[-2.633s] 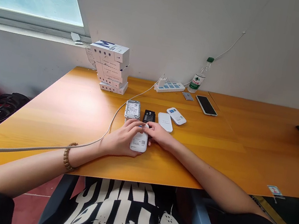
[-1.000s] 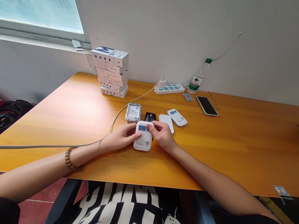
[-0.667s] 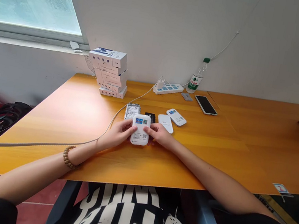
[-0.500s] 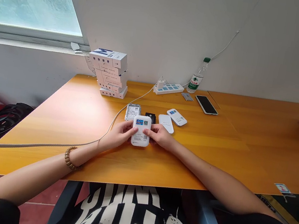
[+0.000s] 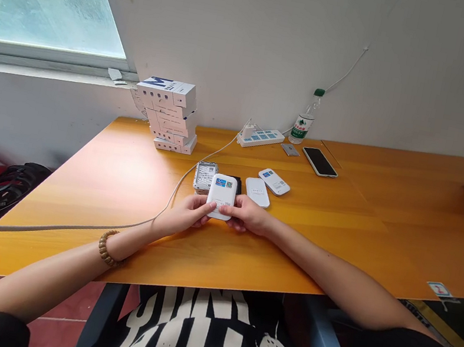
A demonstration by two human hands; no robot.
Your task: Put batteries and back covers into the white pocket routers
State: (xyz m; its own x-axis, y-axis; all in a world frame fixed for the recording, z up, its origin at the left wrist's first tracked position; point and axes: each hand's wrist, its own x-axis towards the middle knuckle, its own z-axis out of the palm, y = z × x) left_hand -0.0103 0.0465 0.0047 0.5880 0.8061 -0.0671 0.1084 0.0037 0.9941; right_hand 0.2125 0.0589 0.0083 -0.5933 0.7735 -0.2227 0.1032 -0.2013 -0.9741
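- Subject item: a white pocket router (image 5: 221,198) with a rounded-corner rectangular case; its upward face carried a blue-and-white label and a QR code at the far end, with small printed text below.
- Location: the router was held above the middle of an orange wood-grain table (image 5: 292,238), between both hands; contact with the tabletop could not be determined.
- Grip: the left hand (image 5: 185,213) and right hand (image 5: 247,214) were both closed on the router, grasping it from opposite long edges; the left fingers (image 5: 209,208) and right fingers (image 5: 226,211) lay across its near half.
- Adjacent items: a black unit (image 5: 235,177) was partly hidden behind the router; an open-backed silver-and-white unit (image 5: 205,176) stood just beside its far left corner; a plain white unit (image 5: 257,192) and a blue-labelled white unit (image 5: 274,181) lay to the right.
- Obstructions: a white cable (image 5: 172,206) passed near the left hand; no item lay between the hands and the router.
- Further items: a stack of white boxes (image 5: 172,116), a power strip (image 5: 260,138), and a smartphone (image 5: 319,162) lay farther back.
- Orientation: the router's label end pointed away from the person; its long axis ran front to back, with a slight tilt.
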